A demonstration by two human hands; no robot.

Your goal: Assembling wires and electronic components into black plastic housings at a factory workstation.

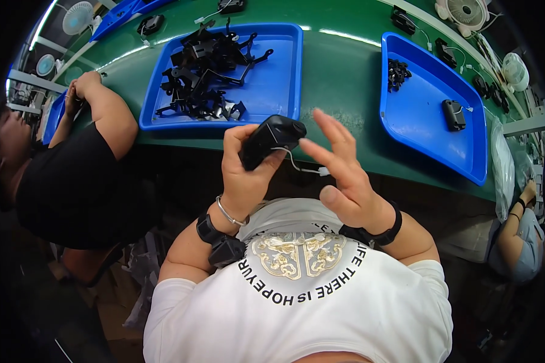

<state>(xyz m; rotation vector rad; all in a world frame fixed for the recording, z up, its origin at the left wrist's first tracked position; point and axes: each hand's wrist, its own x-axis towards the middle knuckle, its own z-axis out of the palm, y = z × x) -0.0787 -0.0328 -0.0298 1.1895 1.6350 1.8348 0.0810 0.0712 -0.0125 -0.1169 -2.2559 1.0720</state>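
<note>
My left hand [246,172] grips a black plastic housing [271,138] with a rounded knob-like end, tilted up to the right just in front of the table edge. From its underside runs a thin white cable that ends in a small white connector [323,172]. Beside it, my right hand [345,166] is open with fingers spread, its fingertips close to the housing's rounded end and holding nothing. Behind my hands, a blue tray [272,100] bears a heap of black plastic brackets [206,69].
A second blue tray [433,136] at the right holds small black parts [398,74] and a black housing [453,115]. More cabled housings lie along the far side of the green table [339,78]. A co-worker [85,169] sits at the left, another [521,230] at the right.
</note>
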